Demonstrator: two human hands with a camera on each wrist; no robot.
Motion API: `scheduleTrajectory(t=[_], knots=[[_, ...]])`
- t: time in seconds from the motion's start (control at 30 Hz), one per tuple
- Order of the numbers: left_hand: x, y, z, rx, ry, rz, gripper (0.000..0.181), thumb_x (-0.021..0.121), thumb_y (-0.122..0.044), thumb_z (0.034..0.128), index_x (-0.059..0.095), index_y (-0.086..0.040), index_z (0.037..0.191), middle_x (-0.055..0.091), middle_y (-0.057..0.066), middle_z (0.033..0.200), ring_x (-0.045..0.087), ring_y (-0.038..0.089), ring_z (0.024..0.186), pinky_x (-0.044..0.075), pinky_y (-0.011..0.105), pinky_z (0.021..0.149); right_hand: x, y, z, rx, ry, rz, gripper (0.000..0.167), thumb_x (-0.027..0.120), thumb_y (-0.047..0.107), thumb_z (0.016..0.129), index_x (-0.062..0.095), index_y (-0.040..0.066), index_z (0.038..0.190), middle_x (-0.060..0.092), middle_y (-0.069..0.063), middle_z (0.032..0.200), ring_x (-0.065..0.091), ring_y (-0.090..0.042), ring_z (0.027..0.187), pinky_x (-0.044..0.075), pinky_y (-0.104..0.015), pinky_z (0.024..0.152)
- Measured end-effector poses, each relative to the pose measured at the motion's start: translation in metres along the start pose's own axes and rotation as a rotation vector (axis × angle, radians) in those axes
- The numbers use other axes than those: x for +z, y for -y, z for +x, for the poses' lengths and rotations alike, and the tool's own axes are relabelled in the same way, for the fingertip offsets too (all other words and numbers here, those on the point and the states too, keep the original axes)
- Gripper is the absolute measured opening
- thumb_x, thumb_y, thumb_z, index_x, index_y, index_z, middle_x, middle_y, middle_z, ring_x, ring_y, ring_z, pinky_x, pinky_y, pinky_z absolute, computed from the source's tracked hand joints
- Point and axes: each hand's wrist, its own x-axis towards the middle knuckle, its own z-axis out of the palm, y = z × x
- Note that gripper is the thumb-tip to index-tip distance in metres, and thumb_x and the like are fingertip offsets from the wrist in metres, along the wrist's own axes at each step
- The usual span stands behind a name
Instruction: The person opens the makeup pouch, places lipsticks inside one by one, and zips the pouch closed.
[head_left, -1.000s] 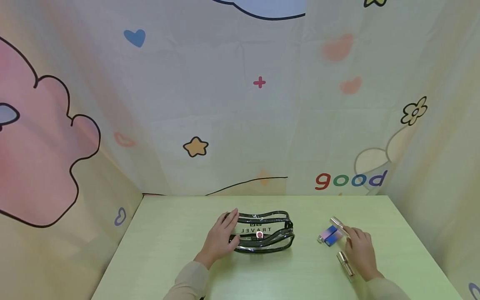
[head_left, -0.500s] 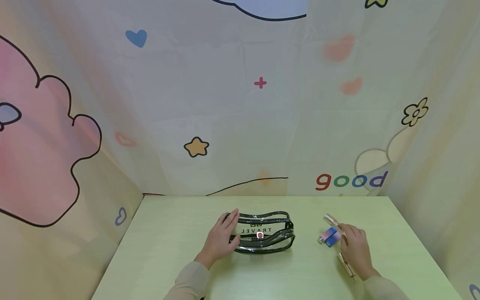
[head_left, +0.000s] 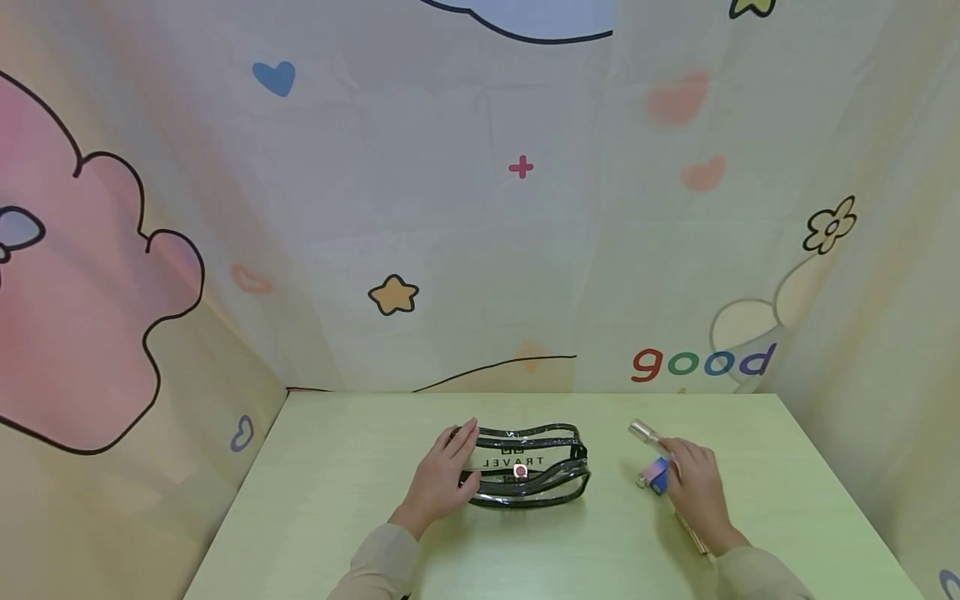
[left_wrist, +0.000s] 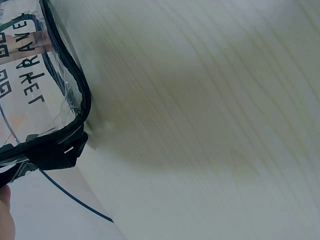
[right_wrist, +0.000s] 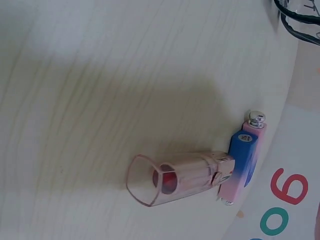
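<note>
A clear travel pouch (head_left: pixel 532 458) with black trim lies at the table's middle. My left hand (head_left: pixel 438 479) rests on its left end, fingers straight over the side and thumb near the front. In the left wrist view the pouch (left_wrist: pixel 37 75) fills the upper left, with a bit of that hand below. My right hand (head_left: pixel 697 492) pinches one end of a slim silvery lipstick tube (head_left: pixel 642 430), which points up and left. Below its fingers sits a small blue-and-pink piece (head_left: pixel 654 476), partly covered. Another lipstick (head_left: pixel 692 535) lies under that hand; the right wrist view shows a clear-capped lipstick (right_wrist: pixel 185 177) on the table.
Pale green wood-grain table (head_left: pixel 337 467) runs back to a printed cloth backdrop (head_left: pixel 480 250) with cartoon shapes and coloured letters. More cloth hangs at both sides.
My right hand has moved left with the lipstick tube, passing over the blue-and-pink piece and covering more of the lipstick on the table. The left hand and pouch have stayed still.
</note>
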Motion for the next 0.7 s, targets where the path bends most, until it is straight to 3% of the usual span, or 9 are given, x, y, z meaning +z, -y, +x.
scheduleTrajectory(t=[0.43,0.7], knots=[[0.000,0.000,0.000,-0.014,0.036,0.016,0.061,0.050,-0.031,0.0830,0.032,-0.010,0.138,0.025,-0.004,0.146,0.033,0.027,0.128,0.033,0.036,0.102,0.004,0.023,0.016,-0.061,-0.043,0.067,0.039,0.061,-0.016,0.060,0.061,-0.002,0.096,0.060,-0.020,0.094,0.049,-0.030,0.081,0.035,-0.031,0.070],[-0.002,-0.001,0.000,0.007,0.006,0.023,0.061,0.053,-0.028,0.0813,0.035,-0.009,0.136,0.030,0.000,0.144,0.034,0.027,0.127,0.035,0.037,0.100,0.007,0.037,0.026,-0.090,-0.058,0.107,0.038,0.061,-0.017,0.060,0.062,-0.003,0.095,0.061,-0.018,0.093,0.049,-0.031,0.082,0.034,-0.031,0.072]])
